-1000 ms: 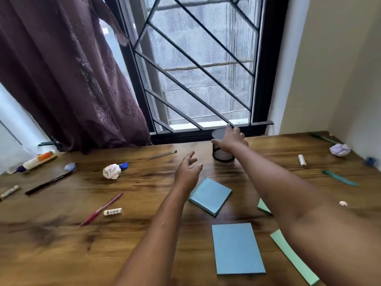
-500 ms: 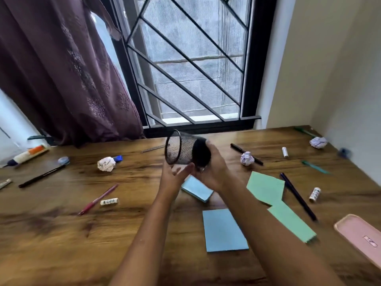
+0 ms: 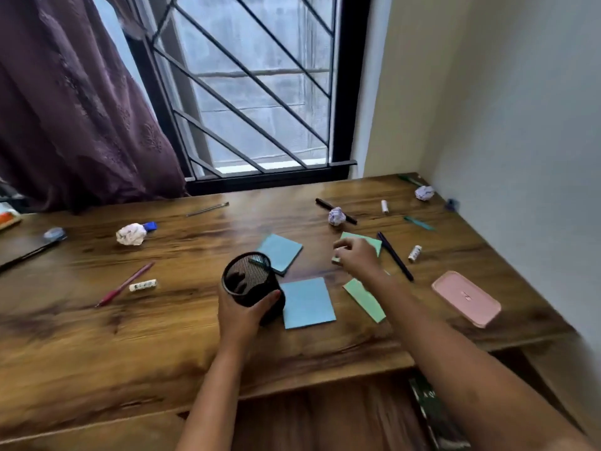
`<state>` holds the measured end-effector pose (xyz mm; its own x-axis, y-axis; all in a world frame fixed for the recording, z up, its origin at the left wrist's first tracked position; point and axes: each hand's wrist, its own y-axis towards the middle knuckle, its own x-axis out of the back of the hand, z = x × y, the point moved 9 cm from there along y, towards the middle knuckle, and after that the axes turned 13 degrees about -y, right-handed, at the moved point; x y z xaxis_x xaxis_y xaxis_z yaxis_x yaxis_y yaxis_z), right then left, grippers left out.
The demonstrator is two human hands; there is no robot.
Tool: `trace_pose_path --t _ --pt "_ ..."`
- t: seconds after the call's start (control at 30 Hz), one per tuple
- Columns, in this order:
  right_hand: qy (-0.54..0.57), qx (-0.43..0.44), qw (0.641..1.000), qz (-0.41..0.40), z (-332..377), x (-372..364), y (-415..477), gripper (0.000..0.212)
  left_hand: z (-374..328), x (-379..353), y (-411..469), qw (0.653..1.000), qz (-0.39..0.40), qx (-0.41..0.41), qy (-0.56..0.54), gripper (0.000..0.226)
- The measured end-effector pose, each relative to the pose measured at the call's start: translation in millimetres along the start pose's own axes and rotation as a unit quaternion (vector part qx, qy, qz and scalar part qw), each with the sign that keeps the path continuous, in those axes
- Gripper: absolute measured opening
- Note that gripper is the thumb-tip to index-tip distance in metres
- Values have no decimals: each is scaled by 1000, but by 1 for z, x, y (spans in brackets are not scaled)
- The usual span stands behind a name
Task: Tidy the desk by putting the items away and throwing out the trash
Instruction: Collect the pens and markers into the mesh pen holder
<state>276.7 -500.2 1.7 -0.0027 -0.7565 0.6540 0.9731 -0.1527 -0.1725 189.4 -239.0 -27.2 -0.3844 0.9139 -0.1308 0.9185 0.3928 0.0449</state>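
The left hand (image 3: 242, 315) grips the mesh cup (image 3: 250, 283) on the desk (image 3: 97, 346); the right hand (image 3: 356, 257) hovers over green paper (image 3: 374, 242). Its fingers curl loosely; whether they pinch anything is unclear.

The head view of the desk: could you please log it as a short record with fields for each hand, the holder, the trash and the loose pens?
left hand: grips the black mesh pen holder, which is near upright
right hand: over the green paper, fingers curled; contact unclear
trash: crumpled paper balls, left, centre, far right corner
loose pens: pink pen, dark pen
pink case: flat at the right edge
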Motion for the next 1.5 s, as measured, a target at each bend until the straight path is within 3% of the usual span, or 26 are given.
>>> trace_pose_path --t 0.07,0.2,0.53,0.67,0.77,0.87,0.93,1.03,1.17,1.27,1.5 --pt "-141 -7 987 -70 -26 38 10 29 10 0 -11 1000 -1 10 3 98" --pt "-295 -53 946 -122 -72 78 22 29 9 -6 -18 999 4 -18 37 89" --pt "-423 -25 903 -72 -80 80 38 17 4 0 -30 996 -29 -75 50 86" --pt "-361 -50 928 -82 -64 86 39 21 -2 11 -38 995 -41 -78 35 86" --pt "-160 -4 982 -99 -19 74 29 28 -1 14 -38 996 -41 -69 48 91" --pt "105 103 989 -11 53 30 -11 33 -2 14 -38 995 -43 -69 62 91" --pt "156 174 970 66 93 -8 -46 36 -2 17 -38 994 -47 -69 71 90" --pt "107 234 960 112 120 -54 -87 31 0 19 -38 993 -46 -66 83 95" --pt "-23 276 959 60 118 -78 -103 15 0 17 -39 994 -30 -64 84 90" --pt "-81 282 955 31 114 -82 -102 20 3 21 -36 993 -33 -65 92 98" --pt "-86 293 952 39 110 -84 -109 21 0 20 -36 991 -26 -92 98 96"
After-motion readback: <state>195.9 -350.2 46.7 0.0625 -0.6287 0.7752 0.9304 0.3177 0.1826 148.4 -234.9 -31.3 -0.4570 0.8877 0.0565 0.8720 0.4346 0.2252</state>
